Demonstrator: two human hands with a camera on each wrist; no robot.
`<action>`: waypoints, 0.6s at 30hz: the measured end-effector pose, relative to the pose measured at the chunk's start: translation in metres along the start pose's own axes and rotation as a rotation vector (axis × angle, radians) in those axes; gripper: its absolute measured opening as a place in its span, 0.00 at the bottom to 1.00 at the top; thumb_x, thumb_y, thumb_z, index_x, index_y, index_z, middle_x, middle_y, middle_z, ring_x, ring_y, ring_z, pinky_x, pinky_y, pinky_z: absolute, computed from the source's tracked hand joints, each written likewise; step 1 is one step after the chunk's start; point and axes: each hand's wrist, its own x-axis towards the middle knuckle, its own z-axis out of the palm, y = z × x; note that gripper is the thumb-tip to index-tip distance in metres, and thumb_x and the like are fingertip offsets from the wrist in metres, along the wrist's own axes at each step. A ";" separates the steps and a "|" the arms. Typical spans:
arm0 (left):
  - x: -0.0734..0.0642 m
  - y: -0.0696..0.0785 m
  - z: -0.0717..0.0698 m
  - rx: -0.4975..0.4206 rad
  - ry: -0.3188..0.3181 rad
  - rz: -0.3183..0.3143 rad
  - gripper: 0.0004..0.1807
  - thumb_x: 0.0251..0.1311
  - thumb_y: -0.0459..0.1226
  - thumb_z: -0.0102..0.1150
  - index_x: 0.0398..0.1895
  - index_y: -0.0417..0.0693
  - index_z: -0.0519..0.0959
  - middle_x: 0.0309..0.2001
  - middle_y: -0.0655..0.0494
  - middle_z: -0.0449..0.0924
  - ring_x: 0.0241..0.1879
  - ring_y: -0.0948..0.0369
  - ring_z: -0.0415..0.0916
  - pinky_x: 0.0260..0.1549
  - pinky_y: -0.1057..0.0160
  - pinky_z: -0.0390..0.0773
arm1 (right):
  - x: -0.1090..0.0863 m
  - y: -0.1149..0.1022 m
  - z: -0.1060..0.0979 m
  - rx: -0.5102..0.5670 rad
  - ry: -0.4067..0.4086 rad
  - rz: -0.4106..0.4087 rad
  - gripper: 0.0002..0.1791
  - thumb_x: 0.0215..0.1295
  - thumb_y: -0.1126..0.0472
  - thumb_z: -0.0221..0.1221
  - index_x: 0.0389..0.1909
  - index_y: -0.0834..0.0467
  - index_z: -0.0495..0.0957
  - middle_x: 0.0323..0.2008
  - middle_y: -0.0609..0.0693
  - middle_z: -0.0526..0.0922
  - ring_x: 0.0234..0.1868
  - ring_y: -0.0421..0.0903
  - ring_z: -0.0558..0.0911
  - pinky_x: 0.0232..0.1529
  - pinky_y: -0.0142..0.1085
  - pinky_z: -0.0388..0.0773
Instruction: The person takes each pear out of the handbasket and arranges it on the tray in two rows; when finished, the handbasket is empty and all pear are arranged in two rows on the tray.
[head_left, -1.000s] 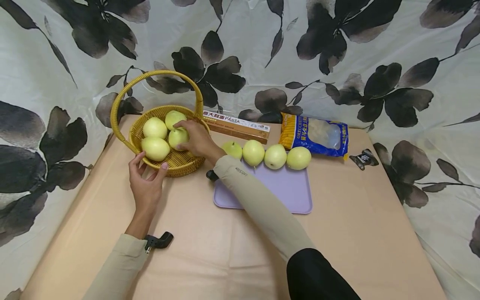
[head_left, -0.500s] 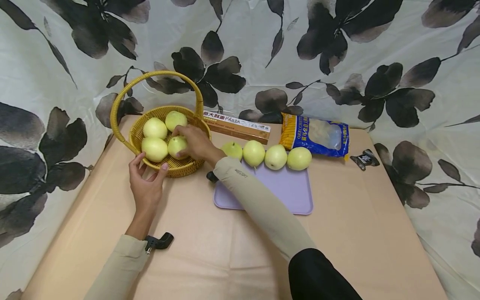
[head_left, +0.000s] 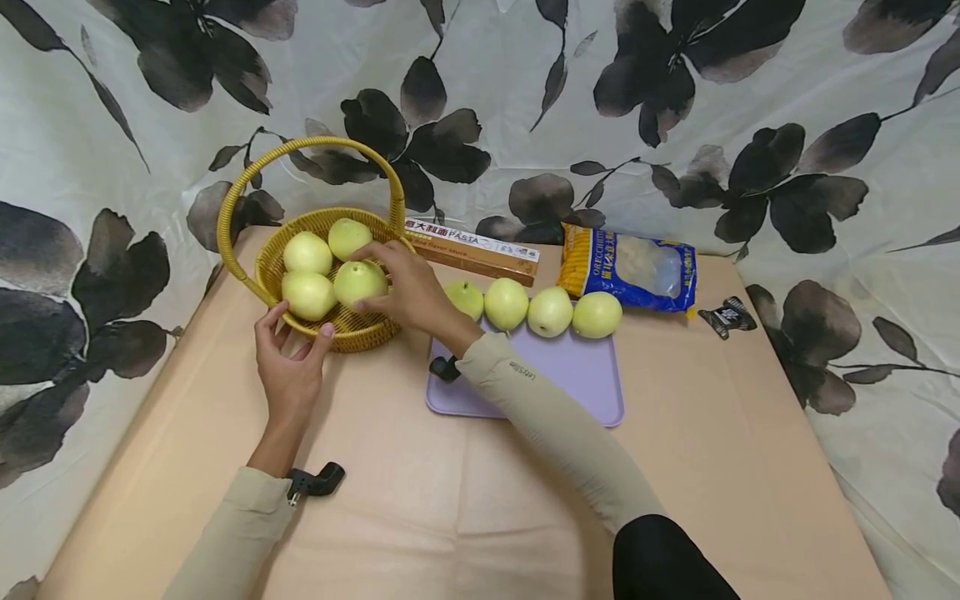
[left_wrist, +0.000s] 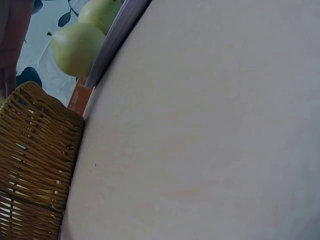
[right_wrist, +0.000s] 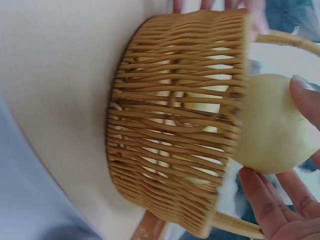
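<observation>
Near: one tan table [head_left: 420, 508], smooth with faint creases. Left hand [head_left: 291, 371]: thumb and fingers spread against the near wall of one woven yellow basket [head_left: 363, 338]; cannot tell whether they grip. To the right, one lilac tray [head_left: 555, 375], flat, rounded corners. Right hand [head_left: 420, 292] grasps one round, pale-green fruit [head_left: 357, 286] between thumb and fingers; its upper part clears the basket rim. Three more fruits [head_left: 307, 252] in the basket, smooth-skinned. Row of four similar fruits [head_left: 550, 312] at the tray's far edge. Beyond: one long brown-and-white carton [head_left: 472, 252], one glossy blue-and-yellow bag [head_left: 654, 268], one small black packet [head_left: 727, 317] far right. Farthest: floral cloth [head_left: 517, 83]. Versus half a second ago: grasped fruit raised, right forearm drawn back rightward; left hand practically unchanged.
</observation>
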 end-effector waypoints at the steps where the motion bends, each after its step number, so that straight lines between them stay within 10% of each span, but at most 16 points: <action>1: 0.000 0.000 0.000 -0.001 -0.001 0.000 0.43 0.65 0.43 0.74 0.80 0.59 0.62 0.82 0.60 0.55 0.81 0.50 0.59 0.71 0.37 0.73 | -0.004 -0.001 -0.004 0.011 0.010 0.005 0.36 0.57 0.48 0.80 0.67 0.45 0.78 0.61 0.45 0.81 0.61 0.43 0.79 0.60 0.36 0.76; 18: -0.002 0.005 0.001 0.003 0.006 -0.005 0.42 0.65 0.42 0.74 0.79 0.61 0.63 0.82 0.60 0.56 0.80 0.50 0.59 0.71 0.39 0.74 | -0.094 0.027 -0.048 0.167 0.120 0.047 0.37 0.52 0.58 0.83 0.65 0.50 0.81 0.60 0.48 0.82 0.60 0.45 0.83 0.57 0.29 0.85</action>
